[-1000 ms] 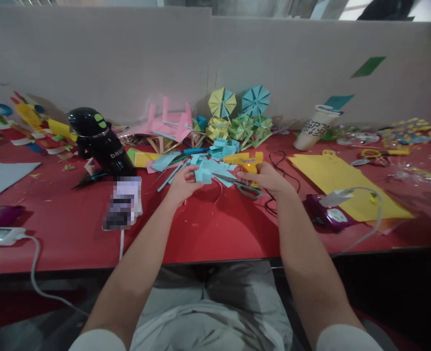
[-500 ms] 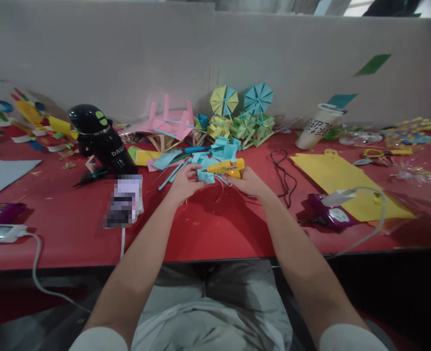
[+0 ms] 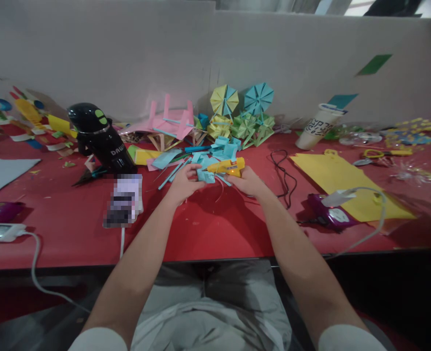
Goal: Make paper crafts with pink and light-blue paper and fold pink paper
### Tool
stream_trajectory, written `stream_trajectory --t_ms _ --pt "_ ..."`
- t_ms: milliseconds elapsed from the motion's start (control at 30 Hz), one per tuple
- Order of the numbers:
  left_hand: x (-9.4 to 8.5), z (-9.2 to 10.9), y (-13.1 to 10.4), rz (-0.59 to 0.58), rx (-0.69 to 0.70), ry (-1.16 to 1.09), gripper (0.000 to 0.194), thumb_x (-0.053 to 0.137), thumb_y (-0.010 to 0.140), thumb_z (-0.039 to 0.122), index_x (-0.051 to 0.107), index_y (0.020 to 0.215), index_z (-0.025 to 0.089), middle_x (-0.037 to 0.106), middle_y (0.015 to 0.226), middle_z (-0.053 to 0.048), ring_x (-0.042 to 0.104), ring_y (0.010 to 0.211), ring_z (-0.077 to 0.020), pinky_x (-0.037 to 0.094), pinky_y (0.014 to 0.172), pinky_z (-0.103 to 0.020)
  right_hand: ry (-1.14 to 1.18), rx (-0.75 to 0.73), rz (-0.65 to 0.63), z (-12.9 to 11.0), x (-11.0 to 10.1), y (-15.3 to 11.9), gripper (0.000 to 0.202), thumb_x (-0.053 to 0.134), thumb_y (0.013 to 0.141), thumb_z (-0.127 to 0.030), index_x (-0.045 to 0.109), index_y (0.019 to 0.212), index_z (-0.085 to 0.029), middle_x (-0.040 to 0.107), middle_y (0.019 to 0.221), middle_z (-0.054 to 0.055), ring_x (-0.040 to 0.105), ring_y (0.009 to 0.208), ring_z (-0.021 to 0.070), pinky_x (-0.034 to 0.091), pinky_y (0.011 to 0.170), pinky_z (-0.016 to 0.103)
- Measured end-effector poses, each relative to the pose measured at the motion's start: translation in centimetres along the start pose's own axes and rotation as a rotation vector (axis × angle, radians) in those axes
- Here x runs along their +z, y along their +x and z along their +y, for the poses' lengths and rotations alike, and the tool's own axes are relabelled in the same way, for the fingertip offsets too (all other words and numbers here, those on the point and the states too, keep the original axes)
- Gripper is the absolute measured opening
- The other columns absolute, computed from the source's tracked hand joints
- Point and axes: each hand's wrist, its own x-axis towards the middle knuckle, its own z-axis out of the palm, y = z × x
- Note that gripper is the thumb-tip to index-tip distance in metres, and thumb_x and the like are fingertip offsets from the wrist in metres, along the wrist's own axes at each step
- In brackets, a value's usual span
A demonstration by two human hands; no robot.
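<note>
My right hand (image 3: 251,182) is closed around the handle of a yellow hot glue gun (image 3: 230,167), whose nozzle points left. Just under the nozzle is a small folded piece of light blue paper (image 3: 206,176). My left hand (image 3: 186,183) has its fingers curled at the left edge of that piece and grips it. More light blue paper pieces (image 3: 225,148) lie heaped right behind both hands. Thin blue paper sticks (image 3: 172,174) rest beside my left fingertips.
A black bottle (image 3: 100,139) and a phone (image 3: 124,201) stand and lie to the left. Behind the heap are paper umbrellas (image 3: 258,99) and a pink paper table (image 3: 173,123). On the right are a cup (image 3: 319,127), yellow sheets (image 3: 341,185), a purple power strip (image 3: 330,214) and a black cord (image 3: 284,178).
</note>
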Motion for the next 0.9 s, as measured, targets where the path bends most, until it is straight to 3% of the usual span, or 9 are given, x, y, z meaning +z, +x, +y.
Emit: stream_trajectory --t_ms 533,900 --pt "-0.3 -0.5 0.5 0.005 -0.030 -0.050 0.059 0.073 0.057 0.005 0.058 0.114 0.013 0.069 0.101 -0.009 0.067 0.090 -0.0189 0.053 0.092 -0.041 -0.001 -0.001 -0.064 -1.0 -0.1 -0.6 0.031 0.057 0.071 -0.032 0.066 0.095 -0.015 0.058 0.073 0.000 0.046 0.061 0.0130 0.040 0.059 0.028" --pt "-0.4 -0.8 0.8 0.022 -0.065 -0.065 0.061 0.073 0.057 0.003 0.059 0.115 0.013 0.069 0.106 -0.011 0.068 0.090 -0.0195 0.055 0.088 -0.040 -0.084 -0.016 -0.081 -1.1 -0.4 -0.7 0.030 0.059 0.076 -0.029 0.070 0.101 -0.017 0.070 0.088 0.006 0.062 0.078 0.0209 0.050 0.073 0.034"
